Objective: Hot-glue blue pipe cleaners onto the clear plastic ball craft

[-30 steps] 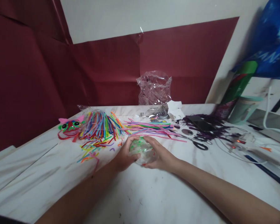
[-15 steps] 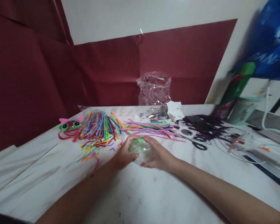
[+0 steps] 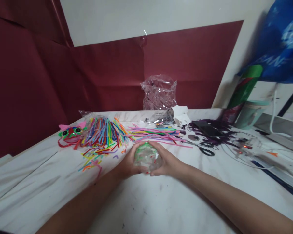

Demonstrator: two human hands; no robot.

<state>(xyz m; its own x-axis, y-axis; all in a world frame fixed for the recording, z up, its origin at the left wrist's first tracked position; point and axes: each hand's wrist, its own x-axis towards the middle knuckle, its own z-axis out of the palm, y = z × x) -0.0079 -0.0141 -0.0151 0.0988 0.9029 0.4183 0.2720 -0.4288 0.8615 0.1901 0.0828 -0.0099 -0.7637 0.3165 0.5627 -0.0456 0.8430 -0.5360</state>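
Between my two hands is a clear, rounded plastic-looking object with green marks along its top and small red specks; its exact kind I cannot make out. My left hand wraps its left side, thumb at the lower front. On the other side my right hand curves round it, thumb also low at the front. Just behind the hands lie long loose pipe cleaners, mostly pink. Short cut pieces are scattered to the left of my left hand.
A bag of colourful pipe cleaners and a pipe-cleaner face lie at left. Black-handled scissors, a phone on purple strands, cables and a pale green mug are at right. A clear bag stands at the back.
The clear object has turned a little in my hands, so its front and red specks show differently. The whole view has shifted slightly; both hands keep their hold.
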